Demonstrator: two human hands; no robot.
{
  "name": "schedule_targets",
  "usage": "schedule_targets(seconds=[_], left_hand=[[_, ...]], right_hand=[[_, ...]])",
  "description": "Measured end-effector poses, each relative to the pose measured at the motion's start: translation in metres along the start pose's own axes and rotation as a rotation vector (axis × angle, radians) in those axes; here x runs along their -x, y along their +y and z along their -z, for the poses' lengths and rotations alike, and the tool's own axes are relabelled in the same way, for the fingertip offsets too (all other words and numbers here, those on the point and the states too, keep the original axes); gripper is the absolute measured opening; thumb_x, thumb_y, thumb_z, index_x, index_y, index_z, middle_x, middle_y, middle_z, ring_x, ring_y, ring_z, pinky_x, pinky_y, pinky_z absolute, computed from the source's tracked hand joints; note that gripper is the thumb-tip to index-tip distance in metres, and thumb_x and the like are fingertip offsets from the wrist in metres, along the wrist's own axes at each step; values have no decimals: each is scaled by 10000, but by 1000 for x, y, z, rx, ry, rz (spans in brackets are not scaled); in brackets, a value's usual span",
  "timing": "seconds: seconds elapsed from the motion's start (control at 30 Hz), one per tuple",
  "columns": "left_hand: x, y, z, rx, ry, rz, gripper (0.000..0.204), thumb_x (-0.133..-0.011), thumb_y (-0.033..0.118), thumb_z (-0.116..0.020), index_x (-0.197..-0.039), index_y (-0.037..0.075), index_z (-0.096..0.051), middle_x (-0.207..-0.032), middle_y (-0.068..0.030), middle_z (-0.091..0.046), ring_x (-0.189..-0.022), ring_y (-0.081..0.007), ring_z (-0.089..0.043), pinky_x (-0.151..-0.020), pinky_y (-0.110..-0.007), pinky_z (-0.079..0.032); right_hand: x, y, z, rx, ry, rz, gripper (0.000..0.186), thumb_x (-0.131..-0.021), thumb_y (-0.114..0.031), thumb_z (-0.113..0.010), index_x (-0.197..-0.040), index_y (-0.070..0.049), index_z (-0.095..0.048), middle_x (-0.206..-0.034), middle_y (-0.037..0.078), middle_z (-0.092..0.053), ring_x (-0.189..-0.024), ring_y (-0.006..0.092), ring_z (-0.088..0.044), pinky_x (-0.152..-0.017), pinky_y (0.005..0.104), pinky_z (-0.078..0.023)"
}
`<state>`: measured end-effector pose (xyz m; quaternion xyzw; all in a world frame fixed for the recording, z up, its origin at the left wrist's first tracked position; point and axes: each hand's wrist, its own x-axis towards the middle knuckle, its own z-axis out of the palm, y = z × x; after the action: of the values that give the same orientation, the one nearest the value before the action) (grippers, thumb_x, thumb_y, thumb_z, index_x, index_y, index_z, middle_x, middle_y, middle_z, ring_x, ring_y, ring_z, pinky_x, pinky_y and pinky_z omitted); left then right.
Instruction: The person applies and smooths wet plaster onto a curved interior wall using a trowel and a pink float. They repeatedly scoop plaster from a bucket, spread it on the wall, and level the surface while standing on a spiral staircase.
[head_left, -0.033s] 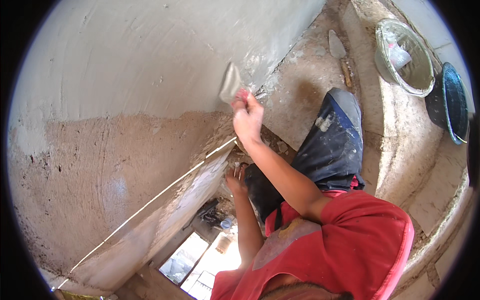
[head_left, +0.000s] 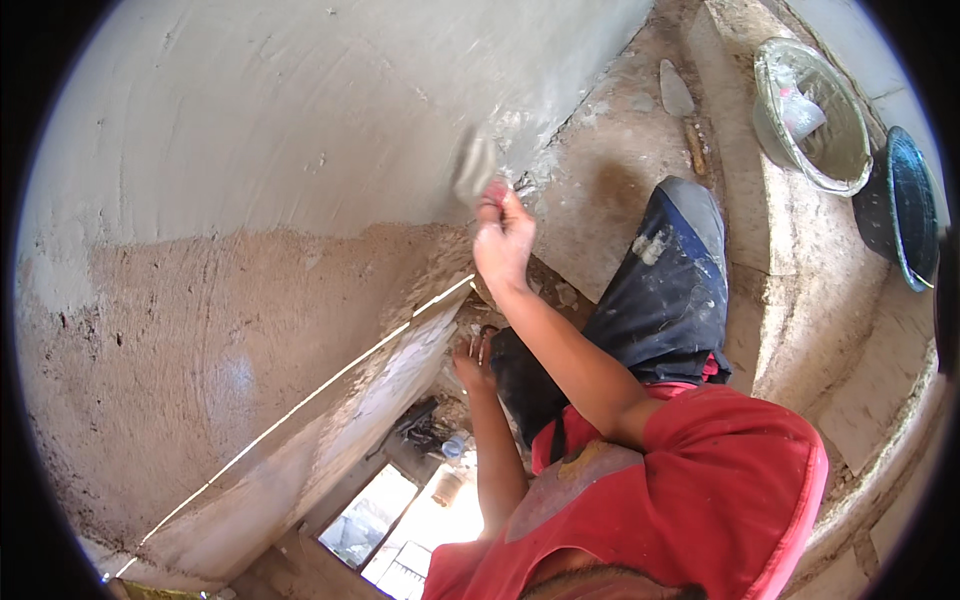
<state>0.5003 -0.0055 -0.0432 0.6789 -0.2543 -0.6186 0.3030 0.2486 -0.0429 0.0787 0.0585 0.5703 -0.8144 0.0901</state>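
Note:
In my right hand (head_left: 503, 248) is the red handle of a trowel (head_left: 475, 172). Its grey blade is smeared by motion and lies at or just off the wall (head_left: 290, 120), near the lower edge of the smooth grey plaster; contact cannot be made out. Below that edge the wall shows rough brown plaster (head_left: 230, 320). My left hand (head_left: 473, 362) is lower down, beside my dark trouser leg and close to the wall's edge. Its fingers are raised and apart, with nothing visible in them.
A taut pale string (head_left: 300, 405) runs along the wall's edge. On the floor at the upper right lie a second trowel (head_left: 676, 90) with a wooden handle, a mortar-smeared bucket (head_left: 815, 175) holding a clear plastic item, and a dark blue tub (head_left: 910, 210). Rubble lies by my knees.
The trowel and my right hand have shifted slightly to the right. My left hand has stayed in place.

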Motion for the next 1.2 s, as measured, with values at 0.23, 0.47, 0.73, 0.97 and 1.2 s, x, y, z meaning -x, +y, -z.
schedule_targets(seconds=[0.23,0.47,0.73,0.97,1.2], left_hand=[[-9,-22,25,-101,38,34,553,-1037,210,-522,-1506,-51,-386,-1464,-203,-522,-1280,-318,-583,-982,-454,-548],[-9,-9,14,-129,-1,15,585,-1051,233,-471,-1543,-57,-340,-1526,-209,-475,-1344,-345,-540,-1032,-478,-525],[-9,38,-38,17,-129,-146,637,-1069,232,-502,-1598,-18,-251,-1579,-208,-415,-1408,-366,-487,-1103,-488,-488],[-8,27,-33,-13,-131,-79,637,-1061,213,-484,-1597,-33,-242,-1577,-214,-405,-1414,-379,-474,-1105,-497,-486],[-12,11,10,9,-42,-47,625,-1073,223,-486,-1596,-25,-251,-1582,-215,-397,-1418,-378,-471,-1110,-499,-484]], right_hand=[[-4,60,-57,250,1,240,695,-913,134,-522,-1573,-47,-399,-1530,220,-502,-1202,335,-679,-968,349,-594],[61,55,44,95,-347,42,660,-892,166,-542,-1528,8,-467,-1438,215,-611,-1227,250,-660,-946,327,-556],[-86,84,33,179,3,91,490,-973,41,-505,-1452,-30,-579,-1304,200,-699,-1093,198,-666,-942,308,-512],[-9,89,25,282,-181,240,549,-941,66,-541,-1460,-107,-595,-979,183,-734,-795,151,-622,-743,321,-536],[-55,67,42,296,-60,329,565,-940,113,-527,-1467,-82,-584,-1209,190,-733,-897,174,-690,-782,318,-577]])
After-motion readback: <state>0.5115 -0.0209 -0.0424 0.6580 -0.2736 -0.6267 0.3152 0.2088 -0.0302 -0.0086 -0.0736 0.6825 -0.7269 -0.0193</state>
